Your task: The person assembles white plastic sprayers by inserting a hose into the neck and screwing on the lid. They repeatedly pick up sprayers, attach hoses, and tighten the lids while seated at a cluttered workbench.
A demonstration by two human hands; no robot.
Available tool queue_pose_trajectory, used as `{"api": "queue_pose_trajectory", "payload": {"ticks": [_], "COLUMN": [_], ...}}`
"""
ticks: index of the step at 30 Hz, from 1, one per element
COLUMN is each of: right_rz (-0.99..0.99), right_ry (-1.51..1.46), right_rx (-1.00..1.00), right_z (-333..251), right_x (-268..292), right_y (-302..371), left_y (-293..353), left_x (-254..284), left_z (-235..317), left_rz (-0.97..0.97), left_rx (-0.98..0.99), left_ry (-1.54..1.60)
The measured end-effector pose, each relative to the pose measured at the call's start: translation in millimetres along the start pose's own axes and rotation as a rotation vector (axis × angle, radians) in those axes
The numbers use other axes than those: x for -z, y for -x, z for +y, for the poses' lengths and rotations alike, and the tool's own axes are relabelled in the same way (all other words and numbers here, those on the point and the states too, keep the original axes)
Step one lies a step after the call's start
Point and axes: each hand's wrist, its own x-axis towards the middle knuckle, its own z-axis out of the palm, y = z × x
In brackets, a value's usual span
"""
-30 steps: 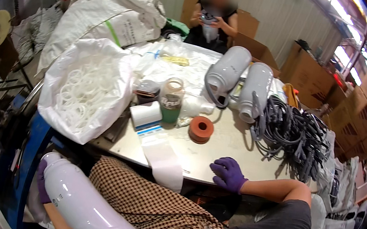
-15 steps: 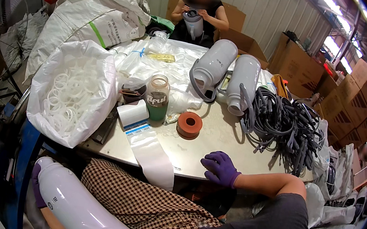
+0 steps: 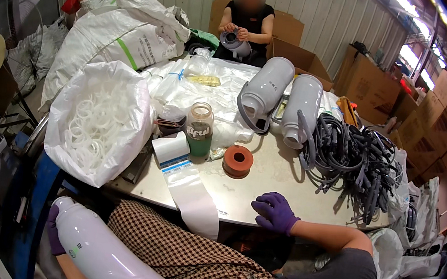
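Observation:
My left hand [image 3: 55, 231], in a purple glove, grips the side of a glossy pale lavender thermos flask [image 3: 109, 249] near its narrow neck end. The flask lies slanted across my lap on a checked brown cloth [image 3: 166, 238]; my fingers are partly hidden behind it. My right hand [image 3: 277, 213], gloved in purple too, rests at the table's near edge, fingers stretched out and slightly bent, holding nothing. Beyond it, a brown-red tape roll [image 3: 238, 162] lies on the table [image 3: 262, 183]. A roll of white labels [image 3: 171, 148] trails its strip over the near edge.
A white sack of translucent rings [image 3: 96, 129] stands on the left, beside a green-bottomed bottle [image 3: 199, 131]. Two grey thermos jugs [image 3: 268, 83] lie near a heap of dark grey straps [image 3: 357, 161]. Across the table a person [image 3: 249, 23] handles another grey jug [image 3: 235, 45]. Cardboard boxes [image 3: 375, 85] stand at the right.
The view has shifted slightly, so the scene sits a little lower and further right. The person across has lowered and tipped their jug. My hands keep nearly the same pose.

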Motion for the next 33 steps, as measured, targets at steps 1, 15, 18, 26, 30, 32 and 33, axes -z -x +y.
{"api": "queue_pose_trajectory", "payload": {"ticks": [1, 15, 18, 26, 30, 32, 33], "right_rz": [0.001, 0.071, 0.079, 0.163, 0.134, 0.127, 0.123], "right_ry": [-0.006, -0.091, -0.139, -0.184, -0.192, -0.197, -0.193], "right_rx": [-0.006, -0.043, -0.087, -0.126, -0.192, -0.199, -0.196], "right_z": [0, -8, -6, 0, -1, -2, -2], "right_x": [0, 7, 7, 3, 2, 2, 2], "right_y": [0, -7, -4, -6, -5, -6, -6], "left_y": [0, 11, 16, 20, 24, 22, 20], "left_x": [-1, -34, -46, -62, -62, -60, -58], "left_z": [1, -5, -9, -15, -15, -16, -17], "left_rz": [0.0, 0.122, -0.005, 0.132, 0.092, 0.135, 0.136], "left_rx": [-0.002, 0.049, 0.058, 0.043, 0.047, 0.044, 0.03], "left_ry": [-0.002, 0.005, 0.036, -0.065, -0.128, -0.131, -0.138]}}
